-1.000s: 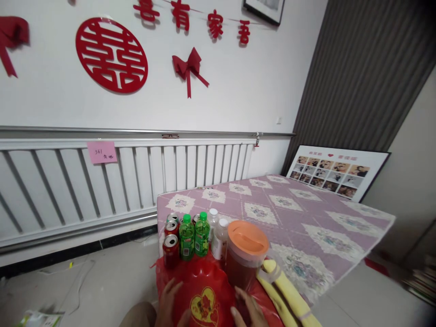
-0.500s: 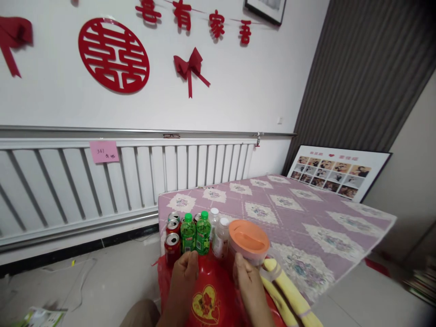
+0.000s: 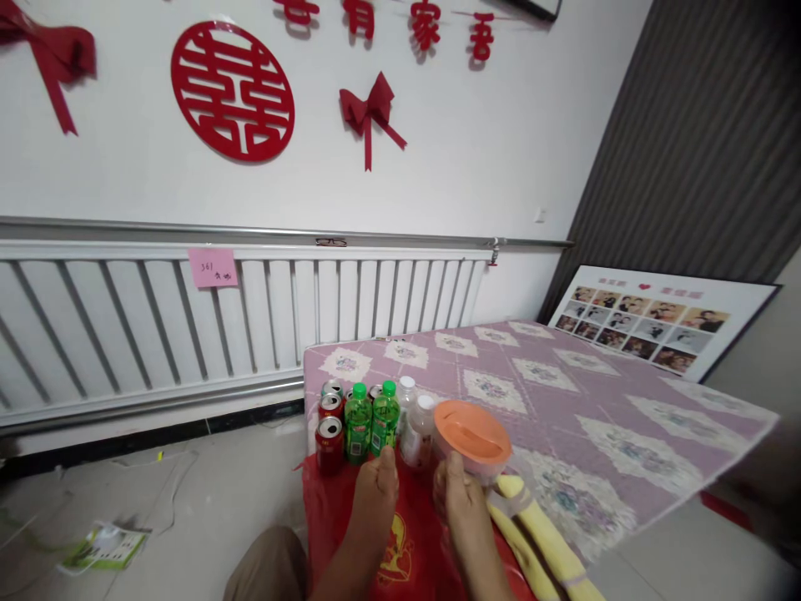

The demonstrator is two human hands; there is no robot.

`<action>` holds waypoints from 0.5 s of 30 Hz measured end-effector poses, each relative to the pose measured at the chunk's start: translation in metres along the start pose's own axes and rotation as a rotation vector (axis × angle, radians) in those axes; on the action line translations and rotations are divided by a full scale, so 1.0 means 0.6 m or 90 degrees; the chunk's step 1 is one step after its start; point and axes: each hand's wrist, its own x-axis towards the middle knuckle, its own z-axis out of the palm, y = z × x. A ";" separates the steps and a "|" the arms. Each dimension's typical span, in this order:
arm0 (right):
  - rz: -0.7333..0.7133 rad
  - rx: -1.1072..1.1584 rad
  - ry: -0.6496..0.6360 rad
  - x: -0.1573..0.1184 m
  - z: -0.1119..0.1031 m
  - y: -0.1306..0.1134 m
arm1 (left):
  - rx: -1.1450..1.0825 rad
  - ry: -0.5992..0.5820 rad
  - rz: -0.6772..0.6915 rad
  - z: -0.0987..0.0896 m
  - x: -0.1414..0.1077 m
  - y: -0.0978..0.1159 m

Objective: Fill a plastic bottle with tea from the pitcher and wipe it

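My left hand (image 3: pixel 377 488) is closed above a red plastic bag (image 3: pixel 410 509) with a gold heart print, just in front of two green bottles (image 3: pixel 359 426). Whatever its fingers may hold is hidden. My right hand (image 3: pixel 460 492), also closed, hovers over the bag's right part, near a tub with an orange lid (image 3: pixel 474 432); its grip contents cannot be made out. Red cans (image 3: pixel 329 442) stand left of the green bottles, and two clear bottles with white caps (image 3: pixel 417 434) stand right of them. A folded yellow cloth (image 3: pixel 531 534) lies beside my right forearm.
The bed or table has a purple patterned cover (image 3: pixel 563 417). Behind it are a white radiator (image 3: pixel 375 292) and a leaning photo board (image 3: pixel 657 317). A green and white packet (image 3: pixel 109 544) lies on the floor at left.
The camera view has shifted, so the scene sits further right. My left hand has moved right over the heart print, closer to my right hand.
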 end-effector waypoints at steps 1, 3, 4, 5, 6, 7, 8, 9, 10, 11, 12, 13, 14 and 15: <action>-0.001 0.000 0.001 -0.001 0.000 0.000 | 0.002 0.002 0.003 0.001 0.002 -0.002; -0.001 0.001 0.001 -0.002 -0.002 0.001 | 0.004 0.008 0.006 0.001 0.004 -0.003; -0.001 0.001 0.001 -0.003 -0.003 0.001 | 0.005 0.010 0.008 0.001 0.004 -0.003; -0.001 0.002 0.001 -0.003 -0.004 0.001 | 0.007 0.012 0.009 0.000 0.003 -0.003; -0.001 0.001 0.001 -0.004 -0.004 0.001 | 0.008 0.013 0.010 -0.001 0.003 -0.002; -0.001 0.001 0.000 -0.004 -0.005 0.001 | 0.009 0.014 0.010 -0.001 0.003 -0.002; -0.001 0.000 -0.001 -0.005 -0.005 0.001 | 0.010 0.014 0.011 -0.001 0.002 -0.001; -0.001 -0.001 -0.002 -0.005 -0.004 0.001 | 0.011 0.013 0.012 -0.001 0.002 0.000; -0.001 -0.002 -0.004 -0.005 -0.003 0.001 | 0.012 0.012 0.011 0.000 0.002 0.001; -0.002 -0.003 -0.005 -0.005 -0.002 0.002 | 0.013 0.010 0.011 0.000 0.001 0.002; -0.002 -0.004 -0.006 -0.005 -0.001 0.003 | 0.015 0.008 0.011 0.000 0.001 0.003; -0.002 -0.005 -0.006 -0.005 0.000 0.005 | 0.017 0.006 0.010 0.000 0.000 0.005; -0.002 -0.007 -0.007 -0.005 0.001 0.007 | 0.021 0.004 0.011 0.000 -0.001 0.007; -0.002 -0.009 -0.007 -0.006 0.001 0.009 | 0.025 0.002 0.012 -0.002 -0.002 0.009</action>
